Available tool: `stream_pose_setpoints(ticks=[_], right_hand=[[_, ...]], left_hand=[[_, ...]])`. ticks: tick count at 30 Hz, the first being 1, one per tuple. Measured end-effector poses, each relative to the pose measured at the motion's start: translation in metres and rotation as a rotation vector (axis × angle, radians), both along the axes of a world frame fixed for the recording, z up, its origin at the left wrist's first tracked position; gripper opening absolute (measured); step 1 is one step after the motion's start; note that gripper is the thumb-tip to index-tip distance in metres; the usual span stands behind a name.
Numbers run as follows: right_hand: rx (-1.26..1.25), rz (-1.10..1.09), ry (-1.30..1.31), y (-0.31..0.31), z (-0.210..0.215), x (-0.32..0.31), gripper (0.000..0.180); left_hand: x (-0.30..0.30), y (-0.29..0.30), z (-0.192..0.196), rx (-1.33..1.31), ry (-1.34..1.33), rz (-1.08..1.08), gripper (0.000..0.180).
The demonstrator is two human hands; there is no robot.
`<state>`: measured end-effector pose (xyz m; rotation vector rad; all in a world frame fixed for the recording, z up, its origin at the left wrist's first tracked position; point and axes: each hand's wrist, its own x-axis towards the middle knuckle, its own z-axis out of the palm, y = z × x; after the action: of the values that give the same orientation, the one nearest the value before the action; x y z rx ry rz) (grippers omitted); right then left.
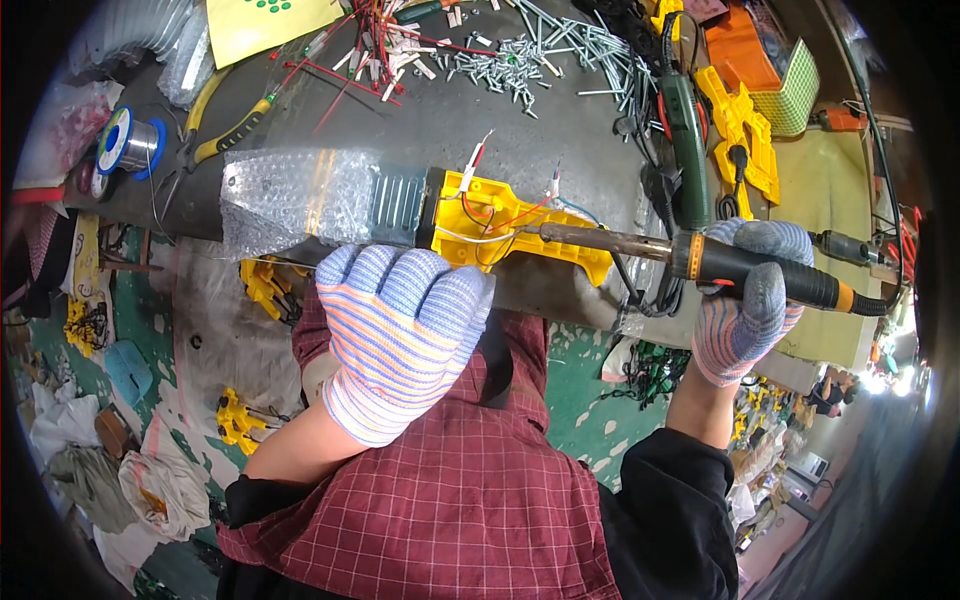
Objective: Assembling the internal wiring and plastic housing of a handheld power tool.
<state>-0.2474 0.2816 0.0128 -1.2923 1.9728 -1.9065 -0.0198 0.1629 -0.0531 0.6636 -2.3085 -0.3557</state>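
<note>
My right hand [755,300], in a striped knit glove, grips the black handle of a soldering iron [770,278]. The iron's shaft reaches left, its tip over the wires [500,225] in an opened yellow tool housing [515,212]. Joined to that housing is a dark ribbed motor body [397,205], with bubble wrap [290,200] around its far-left end. Against the near edge of the body, my left hand [405,325], gloved alike, is closed with fingers curled. What it holds is hidden; a thin line shows beside its fingers.
Pliers [215,130] and a spool of solder wire [130,143] lie at the left. Loose screws [530,70] and red leads [370,50] cover the far bench. To the right are a green power tool [685,150], yellow housings [740,130] and a cord [895,240].
</note>
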Motion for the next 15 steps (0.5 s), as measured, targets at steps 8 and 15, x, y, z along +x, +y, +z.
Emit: stream_pose_setpoints(ticks=[8, 15], right_hand=[[0.013, -0.009, -0.004, 0.0029, 0.0005, -0.0013, 0.037], [0.025, -0.002, 0.034, 0.0037, 0.0004, -0.0028, 0.038]], left_hand=[[-0.0019, 0.001, -0.0023, 0.0, -0.019, -0.01, 0.018], [-0.0023, 0.0006, -0.0035, -0.005, -0.021, -0.006, 0.019]])
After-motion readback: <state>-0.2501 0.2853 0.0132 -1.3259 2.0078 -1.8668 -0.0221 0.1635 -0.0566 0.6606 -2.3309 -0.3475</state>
